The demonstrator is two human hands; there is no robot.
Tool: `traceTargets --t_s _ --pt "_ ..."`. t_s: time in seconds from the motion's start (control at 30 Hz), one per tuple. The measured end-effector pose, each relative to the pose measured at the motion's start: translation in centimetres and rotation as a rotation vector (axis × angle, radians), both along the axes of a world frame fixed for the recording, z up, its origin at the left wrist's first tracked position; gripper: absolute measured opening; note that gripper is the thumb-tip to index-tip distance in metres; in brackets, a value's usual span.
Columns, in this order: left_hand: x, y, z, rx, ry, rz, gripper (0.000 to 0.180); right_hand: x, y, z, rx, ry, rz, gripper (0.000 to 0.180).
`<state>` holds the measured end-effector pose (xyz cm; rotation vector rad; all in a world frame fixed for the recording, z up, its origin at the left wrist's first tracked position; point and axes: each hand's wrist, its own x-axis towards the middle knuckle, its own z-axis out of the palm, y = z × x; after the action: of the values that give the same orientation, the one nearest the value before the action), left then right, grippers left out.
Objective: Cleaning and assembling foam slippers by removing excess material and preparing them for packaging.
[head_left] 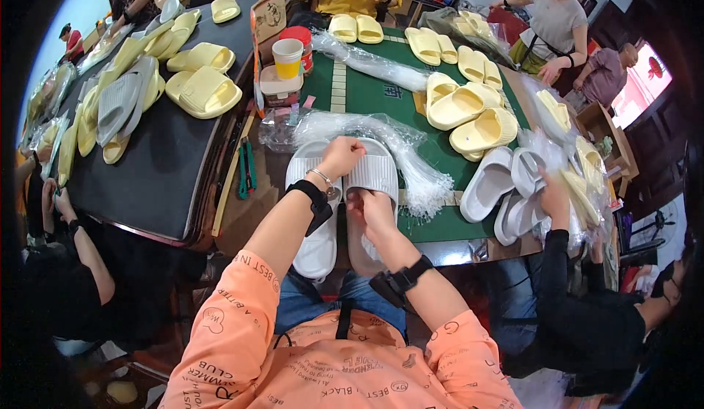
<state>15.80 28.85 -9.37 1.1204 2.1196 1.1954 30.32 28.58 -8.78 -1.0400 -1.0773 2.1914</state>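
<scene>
A pair of pale grey slide slippers lies at the table's near edge, toes away from me: the left slipper [315,244] and the right slipper [381,167]. Over the inner side of the straps, my left hand [343,158] is closed in a pinch; whatever it holds is too small to make out. My right hand [372,212] reaches to the foot opening of the right slipper, fingers curled at the strap's lower edge. Its fingertips are partly hidden. Just beyond the toes lies a bundle of thin clear plastic strands [418,181], fanned out to the right.
Cream slippers [484,132] and grey slippers [488,185] crowd the table's right side. Beyond the strands are a yellow cup [287,60] and a red-lidded tub [299,38]. Green-handled scissors [248,170] lie left. A black table [147,189] carries more slippers. Several people work around.
</scene>
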Motion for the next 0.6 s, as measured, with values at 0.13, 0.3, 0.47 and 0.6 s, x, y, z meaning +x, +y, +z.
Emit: traceTargets --t_s 0.13,0.3,0.47,0.6 --pt "0.2 0.7 0.6 0.229 -0.257 0.108 0.014 3.4 1.9 4.9 0.649 -0.391 0.413 0.015" --pt "0.4 0.0 0.8 0.466 -0.471 0.146 0.017 -0.9 6.9 5.0 1.451 -0.436 0.112 0.019" --pt "0.2 -1.8 0.2 0.484 -0.474 0.072 0.021 -5.4 7.8 1.7 1.378 -0.395 0.400 0.016" --pt "0.7 -2.7 1.4 0.622 -0.880 0.255 0.045 -7.0 6.4 2.0 0.801 -0.120 0.296 0.019"
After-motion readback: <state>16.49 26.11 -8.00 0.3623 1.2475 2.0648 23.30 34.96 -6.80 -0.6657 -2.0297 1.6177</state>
